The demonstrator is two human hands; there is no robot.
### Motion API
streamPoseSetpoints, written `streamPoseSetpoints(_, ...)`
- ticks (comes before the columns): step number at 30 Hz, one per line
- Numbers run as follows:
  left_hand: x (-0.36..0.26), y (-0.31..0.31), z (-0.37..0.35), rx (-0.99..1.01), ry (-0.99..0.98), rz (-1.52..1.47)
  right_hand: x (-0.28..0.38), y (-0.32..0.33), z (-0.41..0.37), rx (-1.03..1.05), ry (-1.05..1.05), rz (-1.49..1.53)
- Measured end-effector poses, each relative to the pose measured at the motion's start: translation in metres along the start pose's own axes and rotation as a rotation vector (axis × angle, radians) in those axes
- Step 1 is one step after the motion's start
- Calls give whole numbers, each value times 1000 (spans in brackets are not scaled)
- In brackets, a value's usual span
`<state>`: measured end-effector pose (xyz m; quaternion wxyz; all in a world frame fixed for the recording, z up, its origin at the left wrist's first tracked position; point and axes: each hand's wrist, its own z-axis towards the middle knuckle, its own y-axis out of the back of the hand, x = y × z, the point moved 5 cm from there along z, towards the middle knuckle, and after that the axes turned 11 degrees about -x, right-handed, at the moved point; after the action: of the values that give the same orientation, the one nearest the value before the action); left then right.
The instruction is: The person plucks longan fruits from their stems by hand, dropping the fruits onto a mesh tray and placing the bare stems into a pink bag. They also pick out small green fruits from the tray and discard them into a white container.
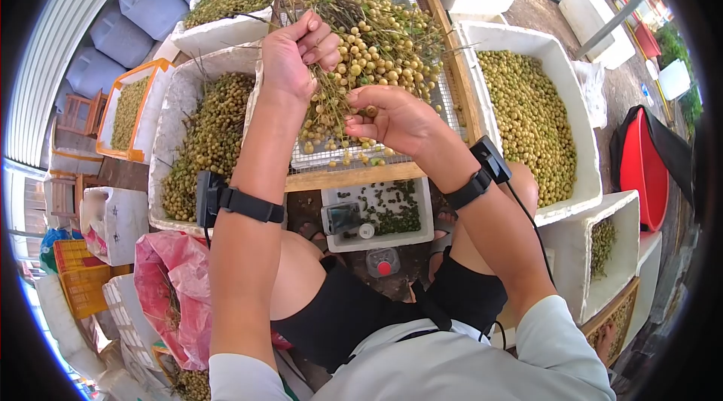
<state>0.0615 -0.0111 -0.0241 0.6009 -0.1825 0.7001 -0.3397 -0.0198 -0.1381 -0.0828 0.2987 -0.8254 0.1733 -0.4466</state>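
Round yellow-brown fruits on thin stems lie heaped on a wood-framed wire mesh tray in front of me. My left hand is closed around thin stems at the tray's left side, with a bunch of fruits hanging below it. Just right of that bunch, my right hand has its fingers curled at the fruits, thumb and fingertips slightly apart. A small fruit shows between them. Both wrists wear black straps with small devices.
White foam boxes of fruit stand at the left and right of the tray. Below it sits a white bin with green bits. A pink bag is lower left, a red tub far right. At the lower right edge, another person's hand shows.
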Motion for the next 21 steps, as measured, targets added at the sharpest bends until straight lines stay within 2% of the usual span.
streamPoseSetpoints(8, 0, 4, 4, 2, 11, -4, -3, 0, 3, -5, -25, 43)
streamPoseSetpoints(13, 0, 4, 5, 11, 18, 6, 2, -2, 1, 71, -51, 36)
streamPoseSetpoints(16, -4, 4, 5, -60, -21, 10, 2, 4, 4, 49, -19, -29)
streamPoseSetpoints(21, -9, 10, 8, -2, 0, -152, 10, 3, -3, 44, 10, -10)
